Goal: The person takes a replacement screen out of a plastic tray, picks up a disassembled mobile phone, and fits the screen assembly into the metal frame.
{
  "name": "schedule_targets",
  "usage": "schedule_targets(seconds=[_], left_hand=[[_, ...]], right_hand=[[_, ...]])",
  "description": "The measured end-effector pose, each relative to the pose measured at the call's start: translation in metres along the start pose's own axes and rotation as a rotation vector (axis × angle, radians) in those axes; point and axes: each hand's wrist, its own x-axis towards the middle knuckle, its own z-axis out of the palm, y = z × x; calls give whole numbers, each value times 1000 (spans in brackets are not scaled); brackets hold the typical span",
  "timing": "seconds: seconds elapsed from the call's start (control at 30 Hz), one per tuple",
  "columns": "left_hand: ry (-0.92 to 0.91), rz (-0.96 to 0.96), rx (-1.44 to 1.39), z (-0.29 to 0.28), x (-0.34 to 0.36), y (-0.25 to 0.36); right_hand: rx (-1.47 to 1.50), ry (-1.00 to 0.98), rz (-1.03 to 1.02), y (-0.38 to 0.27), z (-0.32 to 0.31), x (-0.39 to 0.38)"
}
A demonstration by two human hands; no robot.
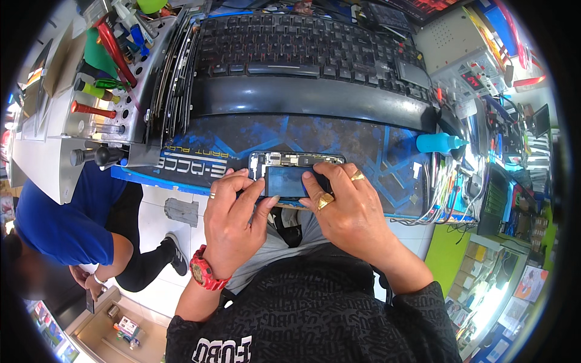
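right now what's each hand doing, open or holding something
Left hand: closed, holding the opened phone at its left end.
Right hand: closed on the phone's right end, thumb over its exposed inside.

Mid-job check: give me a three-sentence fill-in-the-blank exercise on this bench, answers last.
1. A red watch is on the ____ wrist.
2. The rings on the right hand, which touches the opened phone, are ____-coloured.
3. Beyond the opened phone stretches a wide black ____.

Missing words: left; gold; keyboard.
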Motion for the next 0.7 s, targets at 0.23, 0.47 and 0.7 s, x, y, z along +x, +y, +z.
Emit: schedule_targets(seconds=[0.23, 0.47, 0.7], left_hand=[[2, 0, -2, 0, 1, 0], [6, 58, 40, -2, 3, -3], [0, 62, 59, -1, 2, -4]], right_hand=[[-14, 12, -23, 1, 1, -1], [0, -8, -6, -1, 2, -7], [33, 92, 17, 0, 10, -15]])
